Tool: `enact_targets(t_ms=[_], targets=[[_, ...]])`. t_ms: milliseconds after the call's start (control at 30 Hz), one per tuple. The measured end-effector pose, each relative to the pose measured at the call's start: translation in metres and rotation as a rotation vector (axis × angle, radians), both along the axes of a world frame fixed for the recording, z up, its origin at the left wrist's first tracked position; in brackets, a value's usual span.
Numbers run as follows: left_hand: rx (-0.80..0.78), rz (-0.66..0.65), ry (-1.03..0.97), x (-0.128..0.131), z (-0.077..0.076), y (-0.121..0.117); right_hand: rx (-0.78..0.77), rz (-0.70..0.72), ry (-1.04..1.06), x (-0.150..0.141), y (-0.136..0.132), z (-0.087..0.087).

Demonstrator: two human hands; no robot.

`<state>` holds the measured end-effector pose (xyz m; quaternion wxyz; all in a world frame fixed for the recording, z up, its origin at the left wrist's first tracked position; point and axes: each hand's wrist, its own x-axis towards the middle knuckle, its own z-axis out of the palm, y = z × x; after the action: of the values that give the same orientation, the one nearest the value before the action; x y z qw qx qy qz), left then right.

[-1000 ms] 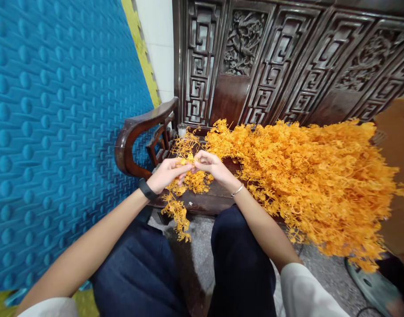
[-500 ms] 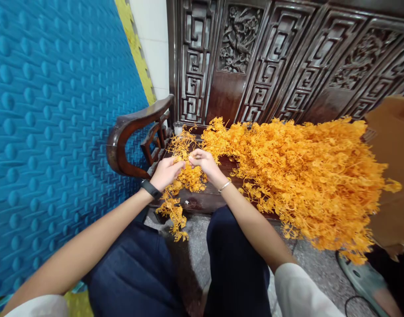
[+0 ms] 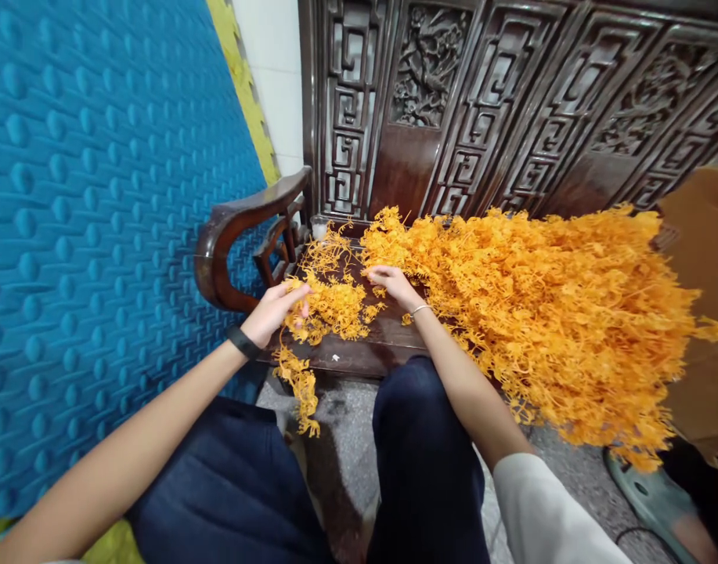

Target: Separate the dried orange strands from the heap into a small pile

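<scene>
My left hand (image 3: 275, 310), with a dark band at the wrist, is closed on a strand of orange plastic flowers (image 3: 300, 384). The lower end of that strand hangs over the bench's front edge. Beside its fingers lies a small pile of orange plastic flower pieces (image 3: 340, 305). My right hand (image 3: 397, 287), wearing a thin bangle, is above the bench seat at the left end of a large orange heap (image 3: 546, 305). Its fingers are pinched together, and what lies between them is too small to make out.
The dark wooden bench (image 3: 387, 333) has a carved back (image 3: 409, 168) and a curved armrest (image 3: 218, 235). Blue foam matting (image 3: 100, 196) is on the left. Cardboard (image 3: 702, 313) stands behind the heap at right. Near it, a person's foot wears a grey-green clog (image 3: 646, 493).
My hands were together over the small pile and are now apart. The right hand moved right toward the large heap; the left moved left and slightly down with the strand.
</scene>
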<state>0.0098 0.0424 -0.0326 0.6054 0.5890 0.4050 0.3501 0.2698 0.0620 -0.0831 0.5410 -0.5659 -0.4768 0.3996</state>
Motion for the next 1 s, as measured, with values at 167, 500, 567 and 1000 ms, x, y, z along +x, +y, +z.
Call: enact_targets(t_ms=[167,500,567,1000], targets=[[0.004,-0.140,0.020,-0.001,-0.008,0.000,-0.030,0.229,-0.082,-0.025,0.000,0.000],[0.025,-0.235,0.058,0.000,-0.009,-0.002,0.070,0.315,-0.236,-0.035,0.002,-0.004],[0.025,-0.220,0.061,0.001,-0.008,-0.001,0.058,0.341,-0.249,-0.034,0.003,-0.005],[0.052,-0.241,0.100,-0.001,-0.007,0.001,0.097,0.348,-0.256,-0.034,-0.002,0.007]])
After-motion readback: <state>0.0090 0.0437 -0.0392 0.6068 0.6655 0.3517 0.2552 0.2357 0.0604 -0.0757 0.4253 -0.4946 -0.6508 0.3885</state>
